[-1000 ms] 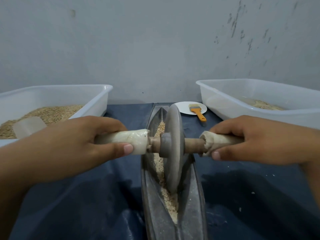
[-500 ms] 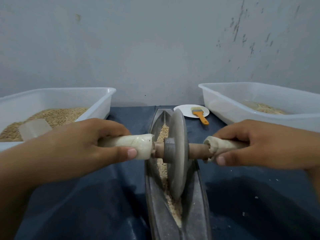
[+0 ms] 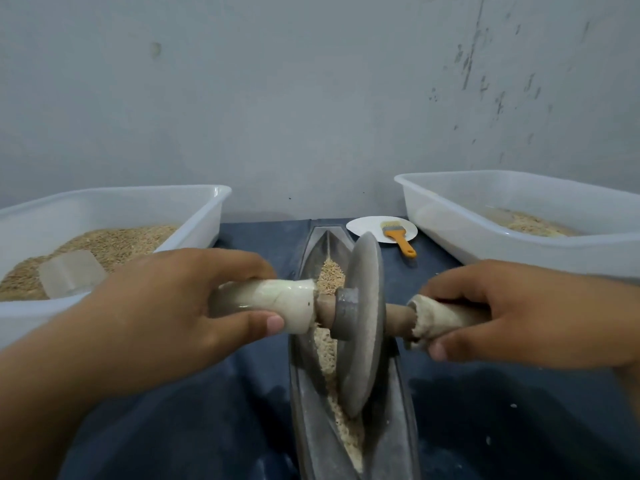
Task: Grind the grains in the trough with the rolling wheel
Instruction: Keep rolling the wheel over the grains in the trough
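A grey stone rolling wheel (image 3: 362, 323) stands upright in a long, narrow metal trough (image 3: 308, 420) that runs away from me at the centre. Pale grains (image 3: 330, 275) lie along the trough's groove, whole ones beyond the wheel and crushed ones in front of it. A wooden axle passes through the wheel, with cloth-wrapped handles at both ends. My left hand (image 3: 166, 313) grips the left handle (image 3: 277, 303). My right hand (image 3: 512, 313) grips the right handle (image 3: 440, 318).
A white tub (image 3: 194, 206) of grain with a clear scoop (image 3: 71, 273) stands at the left. Another white tub (image 3: 446, 209) with a little grain stands at the right. A white plate (image 3: 363, 226) with an orange brush (image 3: 398, 237) lies behind the trough. Dark blue cloth covers the table.
The wheel has rolled a little farther along the trough away from me, with both hands keeping their grip on the handles.
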The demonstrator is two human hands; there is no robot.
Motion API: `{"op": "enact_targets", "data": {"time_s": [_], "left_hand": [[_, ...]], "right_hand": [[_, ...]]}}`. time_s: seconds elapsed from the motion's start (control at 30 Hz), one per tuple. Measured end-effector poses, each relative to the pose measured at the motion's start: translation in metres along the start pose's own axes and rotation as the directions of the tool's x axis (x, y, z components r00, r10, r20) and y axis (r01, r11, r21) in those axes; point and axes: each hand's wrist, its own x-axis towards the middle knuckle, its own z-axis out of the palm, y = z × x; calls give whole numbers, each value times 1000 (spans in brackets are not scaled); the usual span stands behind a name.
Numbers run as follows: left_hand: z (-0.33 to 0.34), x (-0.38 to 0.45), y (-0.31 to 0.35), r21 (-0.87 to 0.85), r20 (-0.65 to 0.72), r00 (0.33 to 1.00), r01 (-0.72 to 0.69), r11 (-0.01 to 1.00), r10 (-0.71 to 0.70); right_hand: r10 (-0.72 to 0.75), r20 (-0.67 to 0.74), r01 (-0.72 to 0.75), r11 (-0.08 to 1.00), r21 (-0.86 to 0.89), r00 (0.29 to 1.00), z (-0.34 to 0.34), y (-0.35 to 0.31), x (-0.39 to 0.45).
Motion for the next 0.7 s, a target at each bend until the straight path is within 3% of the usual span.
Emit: {"op": "enact_targets", "data": {"time_s": [0.1,0.2,0.27,0.37,0.43,0.53,0.63,0.7], "left_hand": [[9,7,0,38,-49,998,38,999,-36],[20,13,-1,30,-37,995,92,995,-91],[19,13,-1,26,-6,995,100,995,-100],[7,7,-2,-3,61,995,85,996,-84],[2,4,-3,-37,114,990,82,996,-78],[3,5,-7,-32,172,982,86,996,-79],[12,7,-11,18,184,974,134,991,-135],[20,10,-13,51,153,974,159,986,-165]], "right_hand": [[17,-204,-33,997,-74,979,15,-2,19],[-67,-400,-6,984,-178,914,27,-4,37],[-74,-392,7,986,-169,917,26,-2,35],[-29,-219,24,999,-24,975,13,1,18],[-63,-147,62,998,-14,987,7,2,9],[-86,-234,77,996,-47,968,9,-1,16],[-149,-437,82,982,-168,887,21,-3,31],[-190,-479,100,973,-208,857,24,-3,33]]}}
